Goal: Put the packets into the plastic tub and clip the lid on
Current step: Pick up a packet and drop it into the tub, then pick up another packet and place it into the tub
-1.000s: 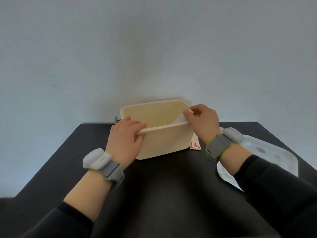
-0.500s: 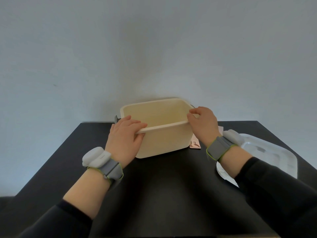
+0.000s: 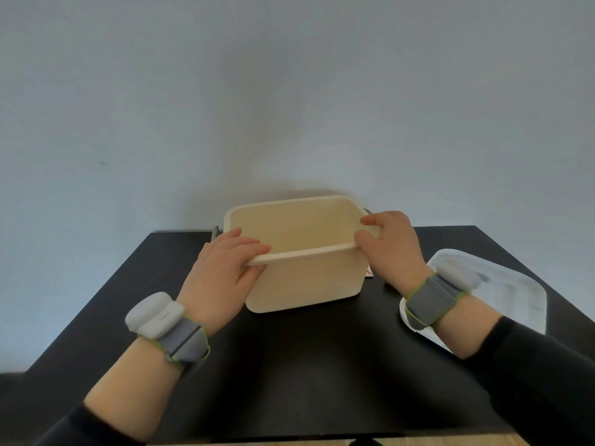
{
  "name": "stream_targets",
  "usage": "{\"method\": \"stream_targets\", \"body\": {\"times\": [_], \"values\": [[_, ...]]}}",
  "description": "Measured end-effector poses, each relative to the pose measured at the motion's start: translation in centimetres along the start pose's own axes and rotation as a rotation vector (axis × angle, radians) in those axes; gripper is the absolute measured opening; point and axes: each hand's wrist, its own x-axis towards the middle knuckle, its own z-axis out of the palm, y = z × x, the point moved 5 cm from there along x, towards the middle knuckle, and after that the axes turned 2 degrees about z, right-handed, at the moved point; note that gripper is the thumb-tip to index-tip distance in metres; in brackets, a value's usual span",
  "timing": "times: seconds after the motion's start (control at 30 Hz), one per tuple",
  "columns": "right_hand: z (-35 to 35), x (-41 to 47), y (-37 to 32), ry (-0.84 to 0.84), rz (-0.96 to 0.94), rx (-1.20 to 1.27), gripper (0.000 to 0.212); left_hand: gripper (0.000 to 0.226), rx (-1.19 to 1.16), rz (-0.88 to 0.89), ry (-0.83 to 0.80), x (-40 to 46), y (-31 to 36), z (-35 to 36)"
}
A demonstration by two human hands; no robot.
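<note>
- The cream plastic tub (image 3: pixel 309 278) stands upright and open-topped near the far edge of the dark surface (image 3: pixel 306 365), its long axis running left to right and skewed a little, the right end farther away.
- The left hand (image 3: pixel 222 272) grips the tub's near rim at the left corner, fingers over the top and thumb under the lip.
- The right hand (image 3: pixel 391 243) grasps the rim at the right corner, thumb on the near edge, fingers curled over the right side.
- A sliver of a pinkish packet (image 3: pixel 368 272) lies on the surface just beside the tub's right wall; its print is too small to read.
- The whitish lid (image 3: pixel 502 291) lies flat to the right, apart from the tub, partly hidden by the right wrist.
- No readable writing shows on tub or lid.
</note>
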Motion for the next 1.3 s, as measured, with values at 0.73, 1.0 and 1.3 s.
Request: {"method": "stream_targets", "body": {"times": [0.73,1.0,1.3], "values": [[-3.2,-5.8,0.8,-0.017,-0.078,0.142,0.037,0.055,-0.088,0.038,0.054,-5.1,1.8,-2.3],[-4.7,0.5,4.6,0.026,0.071,0.005,0.038,0.089,-0.095,-0.143,0.025,-4.4,-0.2,-1.5],[0.1,2.6,7.5,-0.287,0.047,-0.409,0.037,0.103,-0.049,-0.175,0.01,-3.9,-1.3,-1.7]]}}
